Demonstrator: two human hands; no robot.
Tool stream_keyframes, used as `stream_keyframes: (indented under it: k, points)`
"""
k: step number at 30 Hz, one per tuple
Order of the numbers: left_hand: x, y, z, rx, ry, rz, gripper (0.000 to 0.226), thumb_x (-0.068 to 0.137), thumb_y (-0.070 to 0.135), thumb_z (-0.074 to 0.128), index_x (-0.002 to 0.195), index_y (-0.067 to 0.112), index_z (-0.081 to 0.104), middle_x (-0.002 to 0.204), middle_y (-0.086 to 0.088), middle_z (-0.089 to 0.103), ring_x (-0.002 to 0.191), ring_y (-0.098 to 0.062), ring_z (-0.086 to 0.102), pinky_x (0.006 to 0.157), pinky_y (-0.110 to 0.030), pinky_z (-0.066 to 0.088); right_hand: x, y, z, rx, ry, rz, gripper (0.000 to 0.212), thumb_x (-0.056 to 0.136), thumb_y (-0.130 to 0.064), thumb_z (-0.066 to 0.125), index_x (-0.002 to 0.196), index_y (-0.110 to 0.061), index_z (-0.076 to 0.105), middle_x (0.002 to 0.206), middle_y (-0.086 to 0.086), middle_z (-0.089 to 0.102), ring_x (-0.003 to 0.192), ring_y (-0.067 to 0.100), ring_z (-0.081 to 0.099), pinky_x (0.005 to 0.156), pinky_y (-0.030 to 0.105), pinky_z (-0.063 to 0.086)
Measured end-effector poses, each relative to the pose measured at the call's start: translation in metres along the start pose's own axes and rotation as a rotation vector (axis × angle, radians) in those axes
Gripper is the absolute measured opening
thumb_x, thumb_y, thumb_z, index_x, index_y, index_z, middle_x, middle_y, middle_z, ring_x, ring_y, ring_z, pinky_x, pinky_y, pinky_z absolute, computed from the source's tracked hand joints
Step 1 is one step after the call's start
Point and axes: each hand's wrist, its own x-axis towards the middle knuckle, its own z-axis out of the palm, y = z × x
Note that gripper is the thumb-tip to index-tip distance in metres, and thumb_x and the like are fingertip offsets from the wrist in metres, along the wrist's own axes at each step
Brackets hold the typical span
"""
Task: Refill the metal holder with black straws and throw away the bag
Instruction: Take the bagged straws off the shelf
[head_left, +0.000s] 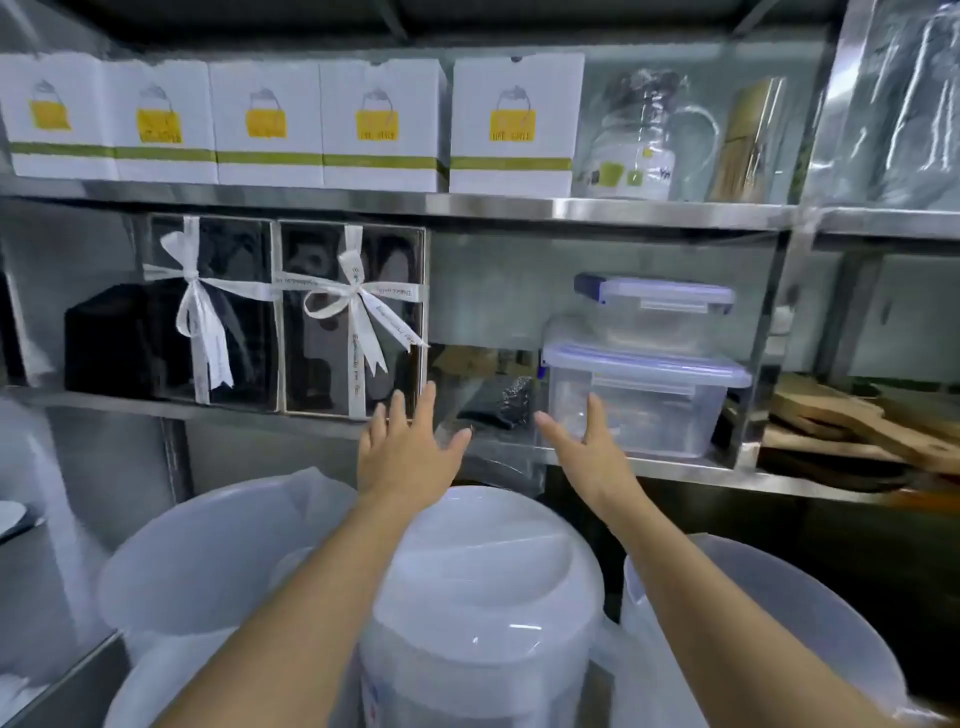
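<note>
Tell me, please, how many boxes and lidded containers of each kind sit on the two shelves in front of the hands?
White boxes with yellow labels, top shelf: 5
Dark gift boxes tied with white ribbon, middle shelf: 2
Clear plastic containers with blue-trimmed lids, stacked on the middle shelf: 2
Total: 9

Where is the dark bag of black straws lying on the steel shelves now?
In the head view, the dark bag of black straws lies on the middle shelf, between the ribboned gift box and the lower clear plastic container, beyond both open hands.
</note>
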Motion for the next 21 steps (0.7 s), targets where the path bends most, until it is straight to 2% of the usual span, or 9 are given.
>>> stream_keyframes:
  k: [3, 5, 8, 10, 11, 14, 18, 19, 21]
  points:
    - [0.006, -0.007, 0.0, -0.336, -0.298, -0.136, 0.072, 0.086, 0.05, 0.05, 0.144, 0.037, 0.008, 0.152, -0.006, 0.028, 0.133, -0.031, 0.034, 0.106, -0.04, 0.029, 0.006, 0.002, 0.018, 0.275, -0.159, 0.085, 0.078, 0.086, -0.049, 0.057, 0.147, -0.033, 0.01, 0.152, 0.007, 0.031, 0.131, 0.032, 0.04, 0.099, 0.043, 0.038]
    - [0.007, -0.011, -0.001, -0.615, -0.387, -0.165, 0.064, 0.086, 0.031, 0.059, 0.142, 0.03, 0.029, 0.146, -0.002, 0.039, 0.125, -0.025, 0.044, 0.099, -0.032, 0.036, 0.006, 0.003, 0.023, 0.281, -0.259, 0.107, 0.067, 0.087, -0.037, 0.061, 0.144, -0.033, 0.025, 0.146, 0.006, 0.041, 0.125, 0.028, 0.048, 0.09, 0.035, 0.042]
    - [0.001, -0.009, -0.007, -0.703, -0.385, -0.159, 0.037, 0.086, 0.019, 0.061, 0.122, 0.018, 0.056, 0.123, -0.004, 0.059, 0.103, -0.019, 0.059, 0.09, -0.032, 0.046, 0.006, 0.0, 0.021, 0.375, -0.275, 0.198, 0.035, 0.089, -0.018, 0.06, 0.124, -0.017, 0.056, 0.117, 0.012, 0.063, 0.098, 0.026, 0.065, 0.078, 0.034, 0.053]
    - [0.0, -0.004, -0.014, -0.78, -0.324, -0.198, 0.022, 0.087, 0.016, 0.058, 0.109, 0.015, 0.064, 0.104, -0.004, 0.065, 0.088, -0.014, 0.062, 0.077, -0.029, 0.049, 0.005, -0.005, 0.014, 0.434, -0.219, 0.217, 0.015, 0.09, -0.014, 0.058, 0.104, -0.013, 0.064, 0.111, 0.013, 0.064, 0.095, 0.025, 0.064, 0.075, 0.034, 0.055]
    - [0.001, -0.001, -0.018, -0.847, -0.284, -0.245, 0.017, 0.088, 0.015, 0.057, 0.102, 0.013, 0.066, 0.099, -0.006, 0.066, 0.086, -0.016, 0.062, 0.076, -0.03, 0.051, 0.004, -0.008, 0.01, 0.439, -0.204, 0.2, 0.012, 0.09, -0.017, 0.059, 0.1, -0.014, 0.064, 0.113, 0.011, 0.063, 0.097, 0.023, 0.062, 0.077, 0.034, 0.055]
    - [0.003, 0.009, -0.04, -1.133, -0.193, -0.365, 0.015, 0.091, 0.009, 0.05, 0.089, 0.009, 0.065, 0.091, -0.009, 0.065, 0.081, -0.021, 0.064, 0.067, -0.027, 0.055, -0.001, -0.025, -0.008, 0.45, -0.208, 0.081, 0.034, 0.088, -0.036, 0.058, 0.114, -0.013, 0.06, 0.114, 0.006, 0.065, 0.098, 0.017, 0.062, 0.077, 0.031, 0.053]
    - [0.0, 0.009, -0.071, -1.406, -0.147, -0.2, 0.029, 0.094, 0.001, 0.035, 0.111, 0.011, 0.058, 0.11, -0.013, 0.065, 0.089, -0.023, 0.065, 0.071, -0.031, 0.053, -0.011, -0.06, -0.043, 0.439, -0.334, -0.125, 0.059, 0.074, -0.062, 0.053, 0.114, -0.019, 0.06, 0.114, -0.004, 0.065, 0.107, 0.01, 0.059, 0.079, 0.028, 0.05]
    - [-0.002, 0.008, -0.077, -1.36, -0.124, -0.191, 0.032, 0.093, -0.001, 0.039, 0.118, 0.012, 0.054, 0.114, -0.014, 0.063, 0.089, -0.022, 0.064, 0.069, -0.029, 0.052, -0.015, -0.068, -0.052, 0.439, -0.36, -0.169, 0.066, 0.069, -0.065, 0.053, 0.115, -0.018, 0.061, 0.116, -0.004, 0.065, 0.109, 0.01, 0.059, 0.081, 0.028, 0.049]
    - [-0.007, 0.008, -0.086, -1.048, -0.074, -0.155, 0.048, 0.086, -0.002, 0.054, 0.128, 0.022, 0.047, 0.122, -0.013, 0.056, 0.093, -0.019, 0.059, 0.064, -0.023, 0.047, -0.022, -0.082, -0.068, 0.454, -0.351, -0.246, 0.07, 0.066, -0.066, 0.055, 0.114, -0.016, 0.064, 0.116, -0.002, 0.068, 0.112, 0.012, 0.06, 0.082, 0.029, 0.047]
